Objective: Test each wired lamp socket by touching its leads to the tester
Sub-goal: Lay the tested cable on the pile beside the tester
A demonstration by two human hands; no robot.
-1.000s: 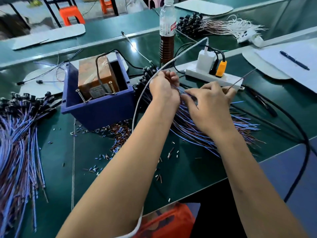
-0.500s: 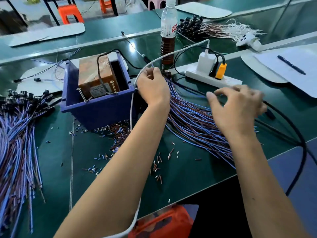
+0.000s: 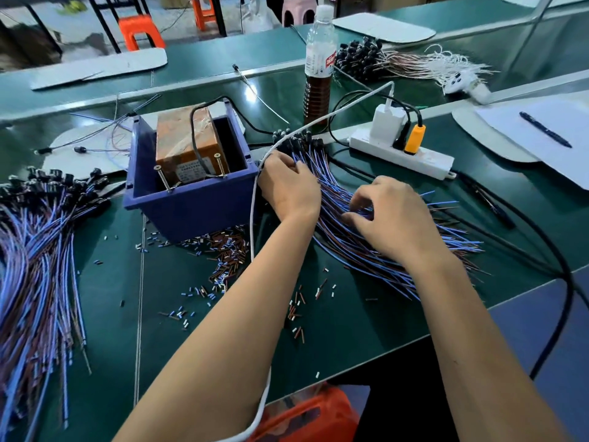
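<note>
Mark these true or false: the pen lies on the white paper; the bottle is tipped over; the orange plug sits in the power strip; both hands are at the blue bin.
1. The pen lies on the white paper. True.
2. The bottle is tipped over. False: it stands upright.
3. The orange plug sits in the power strip. True.
4. Both hands are at the blue bin. False: left hand and right hand are at the wire pile beside it.
</note>
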